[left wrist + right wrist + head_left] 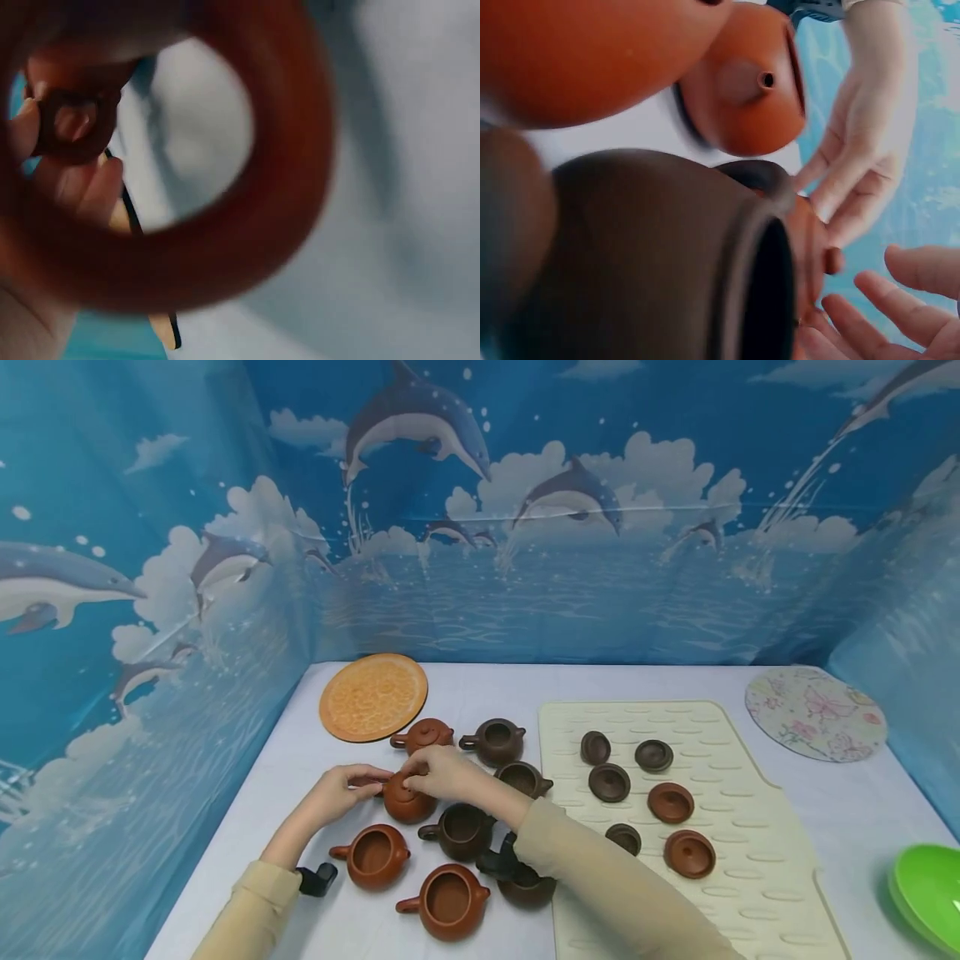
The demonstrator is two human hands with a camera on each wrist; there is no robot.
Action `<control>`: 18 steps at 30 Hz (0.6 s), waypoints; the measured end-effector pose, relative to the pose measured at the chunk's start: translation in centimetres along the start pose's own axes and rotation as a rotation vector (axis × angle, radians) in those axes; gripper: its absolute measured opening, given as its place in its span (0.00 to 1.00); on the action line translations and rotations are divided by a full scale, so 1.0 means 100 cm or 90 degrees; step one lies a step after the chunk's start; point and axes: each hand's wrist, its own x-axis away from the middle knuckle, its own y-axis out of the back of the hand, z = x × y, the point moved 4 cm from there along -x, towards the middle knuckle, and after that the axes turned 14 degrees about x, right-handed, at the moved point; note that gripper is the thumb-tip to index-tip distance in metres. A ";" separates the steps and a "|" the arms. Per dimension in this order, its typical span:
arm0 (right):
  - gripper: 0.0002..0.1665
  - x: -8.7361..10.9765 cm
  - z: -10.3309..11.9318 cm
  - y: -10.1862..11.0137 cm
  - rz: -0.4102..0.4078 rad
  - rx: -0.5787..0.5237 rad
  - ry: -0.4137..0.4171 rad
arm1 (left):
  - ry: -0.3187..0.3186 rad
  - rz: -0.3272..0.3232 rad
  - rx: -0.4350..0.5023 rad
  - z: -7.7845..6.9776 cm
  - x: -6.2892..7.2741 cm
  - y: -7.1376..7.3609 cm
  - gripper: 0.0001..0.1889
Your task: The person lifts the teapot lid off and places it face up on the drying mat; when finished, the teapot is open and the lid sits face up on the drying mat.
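A reddish-brown clay teapot (411,806) with its lid on stands between the two hands. My left hand (347,792) pinches this teapot at its small ring handle (88,142). Over its lid, my right hand (444,774) reaches in from the right. Seen from the right wrist, the right fingers (900,307) are spread beside the lid knob (835,260), thumb apart. Behind it sits another lidded reddish teapot (431,737). Lidless reddish teapots (375,857) (448,903) lie nearer the front. A large blurred handle (300,150) fills much of the left wrist view.
Dark lidless teapots (498,742) (463,832) stand close to the right hand and forearm. On a cream mat (757,860) lie several loose lids (671,802). An orange-slice placemat (373,697), a floral placemat (816,714) and a green bowl (930,893) are around the table.
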 end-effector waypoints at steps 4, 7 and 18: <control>0.12 -0.008 0.006 -0.010 -0.005 0.058 -0.003 | 0.009 -0.018 -0.001 0.000 0.001 -0.004 0.12; 0.10 -0.010 0.008 -0.013 -0.017 0.091 -0.015 | 0.015 -0.032 -0.002 -0.001 0.002 -0.006 0.11; 0.03 -0.006 0.016 -0.009 -0.086 0.132 0.010 | 0.016 -0.053 -0.022 -0.002 0.002 -0.007 0.10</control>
